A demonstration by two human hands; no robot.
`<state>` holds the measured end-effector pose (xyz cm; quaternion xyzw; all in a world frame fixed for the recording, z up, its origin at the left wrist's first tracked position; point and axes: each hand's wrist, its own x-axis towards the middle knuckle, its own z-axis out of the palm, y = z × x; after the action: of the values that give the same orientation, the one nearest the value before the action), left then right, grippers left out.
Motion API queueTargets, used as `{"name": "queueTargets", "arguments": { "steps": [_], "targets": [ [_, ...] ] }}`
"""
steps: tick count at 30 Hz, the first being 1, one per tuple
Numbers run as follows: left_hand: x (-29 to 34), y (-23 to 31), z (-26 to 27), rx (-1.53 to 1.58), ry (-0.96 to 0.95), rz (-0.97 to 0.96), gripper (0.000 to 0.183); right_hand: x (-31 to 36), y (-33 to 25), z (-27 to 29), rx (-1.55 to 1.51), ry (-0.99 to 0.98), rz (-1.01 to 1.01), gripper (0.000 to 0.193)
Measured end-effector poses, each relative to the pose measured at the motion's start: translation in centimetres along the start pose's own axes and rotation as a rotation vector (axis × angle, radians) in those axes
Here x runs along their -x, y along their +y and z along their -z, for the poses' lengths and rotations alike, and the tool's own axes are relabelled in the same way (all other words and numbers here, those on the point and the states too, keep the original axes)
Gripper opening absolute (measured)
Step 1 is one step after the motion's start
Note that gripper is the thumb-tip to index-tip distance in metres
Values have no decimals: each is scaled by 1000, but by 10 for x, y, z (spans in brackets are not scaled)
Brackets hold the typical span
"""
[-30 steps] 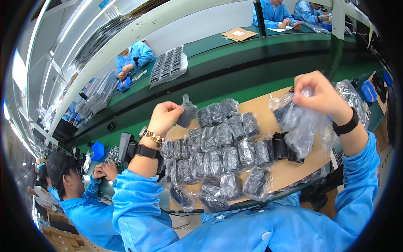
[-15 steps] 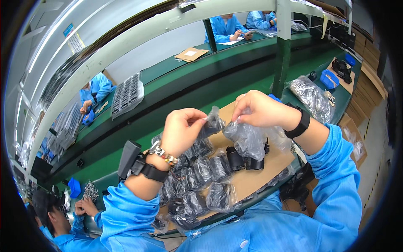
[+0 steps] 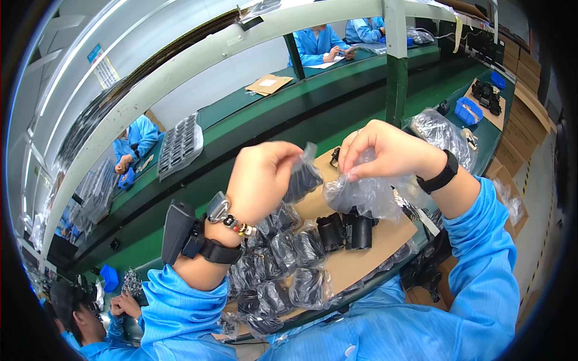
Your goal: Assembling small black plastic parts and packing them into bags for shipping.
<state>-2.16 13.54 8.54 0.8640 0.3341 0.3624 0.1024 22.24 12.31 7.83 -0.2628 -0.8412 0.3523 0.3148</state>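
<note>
My left hand [image 3: 263, 179] pinches the top of a clear plastic bag with a dark part inside [image 3: 303, 179], which hangs over the cardboard sheet. To its right, my right hand [image 3: 388, 151] pinches the gathered edge of a crumpled clear plastic bag [image 3: 361, 197]; whether anything is in that one I cannot tell. Below it, bare black cylindrical parts [image 3: 330, 233] stand on the brown cardboard sheet [image 3: 361, 265]. Several bagged black parts [image 3: 310, 287] lie in rows nearer to me and to the left, partly behind my left wrist.
A green post [image 3: 396, 90] rises just beyond my right hand. On the right lie a heap of clear plastic bags [image 3: 442, 138], a blue bin [image 3: 468, 111] and black parts [image 3: 486, 96]. A co-worker [image 3: 81, 313] sits at the lower left; others work across the green bench.
The bagged part in my left hand now hangs more fully in view. My right hand has shifted slightly with its bag, and the bare cylinders below show more.
</note>
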Motion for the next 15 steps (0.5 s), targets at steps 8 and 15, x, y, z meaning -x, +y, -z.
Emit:
{"name": "queueTargets", "arguments": {
  "steps": [8,15],
  "targets": [
    [0,-9,-1,496,-75,226,7,-2,4,-20,-96,252,-129,18],
    [19,-15,-25,872,-163,317,9,-9,33,-42,81,239,-93,19]
  ]
}}
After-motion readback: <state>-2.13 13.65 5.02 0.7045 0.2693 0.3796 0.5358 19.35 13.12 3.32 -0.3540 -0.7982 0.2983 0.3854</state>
